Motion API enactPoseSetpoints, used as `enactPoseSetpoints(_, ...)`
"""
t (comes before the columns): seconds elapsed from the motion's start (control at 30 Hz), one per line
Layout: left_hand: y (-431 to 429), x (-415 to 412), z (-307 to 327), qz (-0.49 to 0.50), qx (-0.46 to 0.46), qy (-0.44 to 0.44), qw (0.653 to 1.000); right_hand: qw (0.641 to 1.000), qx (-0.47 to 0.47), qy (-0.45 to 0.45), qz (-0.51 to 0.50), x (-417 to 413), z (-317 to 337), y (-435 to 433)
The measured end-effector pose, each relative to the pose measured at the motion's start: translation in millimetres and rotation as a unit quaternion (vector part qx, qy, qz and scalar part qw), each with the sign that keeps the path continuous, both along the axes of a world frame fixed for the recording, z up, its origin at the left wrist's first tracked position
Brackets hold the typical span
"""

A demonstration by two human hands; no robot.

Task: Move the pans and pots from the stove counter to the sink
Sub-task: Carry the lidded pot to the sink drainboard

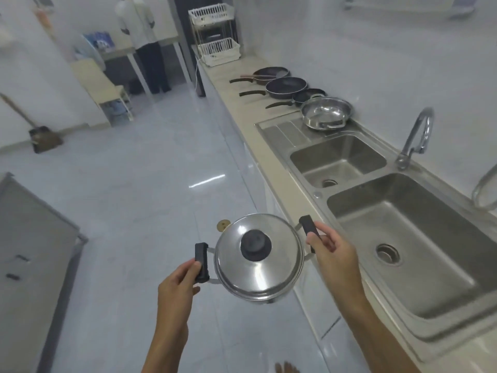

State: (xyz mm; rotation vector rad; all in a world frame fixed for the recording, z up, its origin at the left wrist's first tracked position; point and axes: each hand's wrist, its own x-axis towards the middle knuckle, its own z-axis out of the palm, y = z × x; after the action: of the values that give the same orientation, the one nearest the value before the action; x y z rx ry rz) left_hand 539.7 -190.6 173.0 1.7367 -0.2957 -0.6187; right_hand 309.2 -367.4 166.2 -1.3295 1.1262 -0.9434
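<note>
A steel pot with a lid and black knob (pixel 258 259) hangs over the floor, left of the counter. My left hand (pixel 178 281) grips its left black handle and my right hand (pixel 333 254) grips its right black handle. To the right lies a steel double sink: the large near basin (pixel 419 238) and the smaller far basin (pixel 341 160), both with nothing in them. A steel pan (pixel 326 113) sits on the drainboard. Behind it, several dark frying pans (pixel 286 87) line the counter.
A curved tap (pixel 416 138) stands behind the sink. White wire baskets (pixel 217 52) sit at the counter's far end. A person stands at a table in the far left corner. A dustpan (pixel 44 138) leans at the left wall, a grey cabinet (pixel 29 251) at near left.
</note>
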Motion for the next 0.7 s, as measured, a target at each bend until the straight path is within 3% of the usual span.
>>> enactPoseSetpoints(0.33, -209.5, 185.4, 2.3, -0.06, -0.009, -0.011, 0.998, 0.997, -0.01, 0.022, -0.071, 168.7, 2.5, -182.2)
enactPoseSetpoints(0.5, -330.2, 283.0, -4.4, -0.137, 0.007, -0.015, 0.99, 0.989, -0.002, 0.033, -0.147, 249.4, -2.8, -262.1)
enactPoseSetpoints(0.7, -485.5, 366.4, 8.6, -0.276, 0.016, -0.092, 0.957, 0.973, 0.032, 0.04, -0.224, 313.2, -4.7, -347.1)
